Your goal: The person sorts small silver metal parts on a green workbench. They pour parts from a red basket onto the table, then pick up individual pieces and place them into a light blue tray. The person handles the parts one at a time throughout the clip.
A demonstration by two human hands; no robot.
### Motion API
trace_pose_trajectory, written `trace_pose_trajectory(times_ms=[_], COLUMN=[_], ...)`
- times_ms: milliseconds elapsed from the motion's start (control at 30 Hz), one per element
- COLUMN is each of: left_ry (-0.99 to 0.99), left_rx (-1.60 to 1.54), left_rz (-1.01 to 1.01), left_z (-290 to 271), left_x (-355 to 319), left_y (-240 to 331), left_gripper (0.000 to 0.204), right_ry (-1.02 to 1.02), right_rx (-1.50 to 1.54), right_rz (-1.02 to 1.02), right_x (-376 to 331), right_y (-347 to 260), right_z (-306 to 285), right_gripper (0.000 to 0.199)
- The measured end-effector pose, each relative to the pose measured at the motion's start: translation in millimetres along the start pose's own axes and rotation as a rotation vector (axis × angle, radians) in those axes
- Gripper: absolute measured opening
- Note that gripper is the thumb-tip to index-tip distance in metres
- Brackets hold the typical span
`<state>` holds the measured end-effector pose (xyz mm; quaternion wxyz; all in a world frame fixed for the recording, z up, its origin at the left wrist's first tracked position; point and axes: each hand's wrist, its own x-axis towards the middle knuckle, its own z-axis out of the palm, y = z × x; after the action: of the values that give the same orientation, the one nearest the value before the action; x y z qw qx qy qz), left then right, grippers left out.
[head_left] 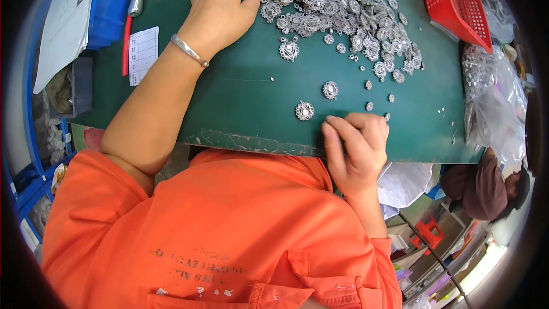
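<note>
My left hand lies at the far side of the table, thumb apart from the fingers, beside a heap of silver filigree metal pieces. Its farthest fingers run out of the picture; nothing shows in its grip. At the near table edge my right hand is closed, thumb and forefinger together at the tips; anything between them is too small to make out. Just beyond it lie a round openwork piece with a pale centre and a similar piece. Several small oval pieces lie near its knuckles.
A red perforated basket stands at the far right, with clear plastic bags beside it. To the left are a blue bin, a red pen and a paper slip. Another person is at the right.
</note>
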<state>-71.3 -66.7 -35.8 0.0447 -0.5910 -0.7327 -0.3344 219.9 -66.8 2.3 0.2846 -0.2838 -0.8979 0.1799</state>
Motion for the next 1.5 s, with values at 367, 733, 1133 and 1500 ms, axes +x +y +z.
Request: trace_pose_trajectory(times_ms=[367, 733, 1133, 1500], left_ry=[0.0, -0.013, -0.006, -0.03], left_rx=[-0.024, 0.01, -0.005, 0.0], left_rz=[-0.058, -0.006, 0.004, -0.042], left_z=[-1.5, -0.4, 0.6, -2.2], left_x=[-0.2, -1.9, -1.6, -1.9], left_y=[4.3, -5.0, -3.3, 3.9], left_gripper=[0.037, 0.038, 0.038, 0.039], right_ry=[-0.035, 0.083, -0.039, -0.048], right_rx=[0.035, 0.004, -0.003, 0.06], right_rz=[-0.25, 0.235, 0.125, 0.009], right_x=[13.2, -23.4, -25.3, -12.3], right_y=[-2.3, 21.8, 13.9, 8.3], right_z=[24.5, -20.9, -3.4, 4.4], right_gripper=[0.026, 0.016, 0.035, 0.037])
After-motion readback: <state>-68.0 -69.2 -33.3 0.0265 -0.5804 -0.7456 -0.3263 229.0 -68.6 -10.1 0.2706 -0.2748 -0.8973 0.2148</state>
